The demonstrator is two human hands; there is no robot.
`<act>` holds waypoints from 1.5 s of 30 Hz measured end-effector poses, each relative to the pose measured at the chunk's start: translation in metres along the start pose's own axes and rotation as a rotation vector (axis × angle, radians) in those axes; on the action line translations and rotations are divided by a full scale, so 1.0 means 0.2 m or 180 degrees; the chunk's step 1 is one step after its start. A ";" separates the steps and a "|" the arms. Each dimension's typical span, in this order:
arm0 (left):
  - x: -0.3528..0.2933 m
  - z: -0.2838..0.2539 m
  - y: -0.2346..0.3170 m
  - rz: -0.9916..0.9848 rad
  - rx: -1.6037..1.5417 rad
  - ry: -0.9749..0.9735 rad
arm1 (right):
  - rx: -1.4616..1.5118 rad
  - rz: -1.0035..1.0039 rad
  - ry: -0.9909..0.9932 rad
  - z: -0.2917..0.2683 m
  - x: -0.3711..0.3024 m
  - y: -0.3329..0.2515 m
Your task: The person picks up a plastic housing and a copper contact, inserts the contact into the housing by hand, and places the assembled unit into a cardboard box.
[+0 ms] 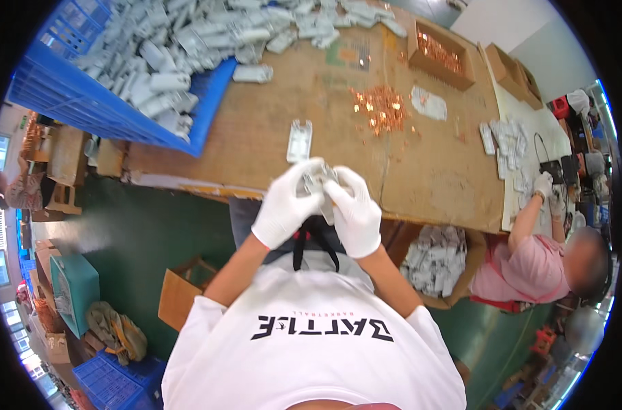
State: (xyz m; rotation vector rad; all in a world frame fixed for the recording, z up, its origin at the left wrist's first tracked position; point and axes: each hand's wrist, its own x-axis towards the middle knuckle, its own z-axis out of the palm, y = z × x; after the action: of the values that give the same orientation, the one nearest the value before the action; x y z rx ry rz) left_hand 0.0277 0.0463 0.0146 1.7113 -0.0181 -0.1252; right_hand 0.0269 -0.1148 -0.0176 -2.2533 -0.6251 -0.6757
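Both my hands wear white knitted gloves and meet just in front of the table's near edge. My left hand [287, 205] is closed around one side of a pale grey plastic housing [328, 211]. The fingers of my right hand [356, 213] press on the same housing from the other side, covering most of it. On the table just beyond my hands lies a single white plastic housing [299, 141], its hollow side up. A loose pile of small copper-coloured metal pieces [381, 109] sits farther right, beside another white flat part [430, 103].
A tilted blue crate [205, 113] spills many white housings [167, 82] at the far left. A cardboard box [469, 76] of copper pieces stands at the back right. Below the table edge, a carton [473, 260] holds more housings. A co-worker in pink [522, 266] works at the right.
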 end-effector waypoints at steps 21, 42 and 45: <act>0.02 0.07 0.07 -0.0181 0.0687 -0.0111 | -0.0355 -0.0052 -0.0411 -0.02 -0.08 0.07; 0.10 0.16 0.01 -0.0683 0.0449 -0.0599 | -0.0190 0.0223 -0.0430 -0.08 -0.17 0.16; 0.11 0.15 -0.03 -0.0597 0.0428 -0.0707 | -0.0328 0.0306 -0.0660 -0.06 -0.20 0.15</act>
State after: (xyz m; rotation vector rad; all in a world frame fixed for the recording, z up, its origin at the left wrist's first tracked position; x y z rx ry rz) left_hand 0.0468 0.0150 0.0037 1.8239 -0.0313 -0.4621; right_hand 0.0112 -0.1526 -0.0483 -2.4526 -0.5876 -0.4393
